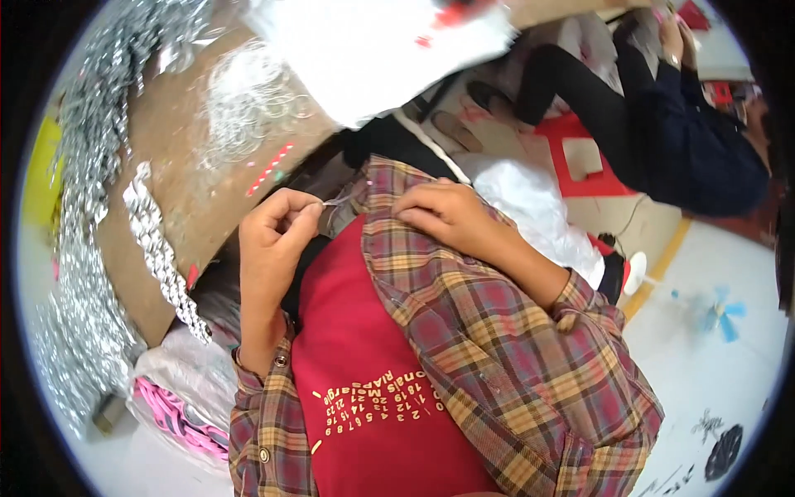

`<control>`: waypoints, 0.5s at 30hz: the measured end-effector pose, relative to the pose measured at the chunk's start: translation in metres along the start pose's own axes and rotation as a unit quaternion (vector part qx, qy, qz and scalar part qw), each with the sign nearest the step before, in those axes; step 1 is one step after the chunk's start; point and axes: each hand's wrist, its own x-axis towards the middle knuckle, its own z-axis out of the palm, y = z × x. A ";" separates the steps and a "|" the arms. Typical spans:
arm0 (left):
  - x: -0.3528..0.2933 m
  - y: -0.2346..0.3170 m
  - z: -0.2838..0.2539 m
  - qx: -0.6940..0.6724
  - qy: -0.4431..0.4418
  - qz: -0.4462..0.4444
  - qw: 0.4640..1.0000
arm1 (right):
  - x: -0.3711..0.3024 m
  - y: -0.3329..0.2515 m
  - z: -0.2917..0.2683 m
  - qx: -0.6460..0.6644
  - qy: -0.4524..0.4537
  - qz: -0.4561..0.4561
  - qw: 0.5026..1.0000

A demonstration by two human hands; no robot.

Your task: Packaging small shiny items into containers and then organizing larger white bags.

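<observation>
My left hand (pixel 281 228) is closed in a pinch, thumb against index finger. A thin pale strand (pixel 338 200) runs from its fingertips toward the edge of my plaid shirt (pixel 464 306); its far end is hard to make out. My right hand (pixel 447 215) lies on the shirt front with its fingers loosely bent over the cloth, and I see nothing held in it. On the brown tabletop (pixel 178 124), beyond my left hand, lies a heap of thin white loops (pixel 252 95). A braided silver-and-white strip (pixel 157 240) hangs over the table's near edge.
Shiny silver tinsel strands (pixel 87 166) drape along the left. A white sheet (pixel 381 50) covers the table's far part. Below sits a plastic bag (pixel 186 364) with pink-and-black straps. Another person (pixel 679 132) sits at far right by a red stool (pixel 571 157). White plastic (pixel 530 199) lies beside me.
</observation>
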 end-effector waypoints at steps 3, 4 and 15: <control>0.007 0.007 0.014 0.031 -0.024 0.000 0.999 | -0.066 0.040 -0.028 -0.030 0.086 0.135 0.987; 0.009 0.011 0.017 0.018 -0.033 -0.005 0.999 | -0.089 0.057 -0.047 -0.081 0.124 0.192 0.970; 0.010 0.017 0.042 0.058 -0.037 -0.022 0.997 | -0.375 0.148 -0.190 -0.336 0.409 0.559 0.639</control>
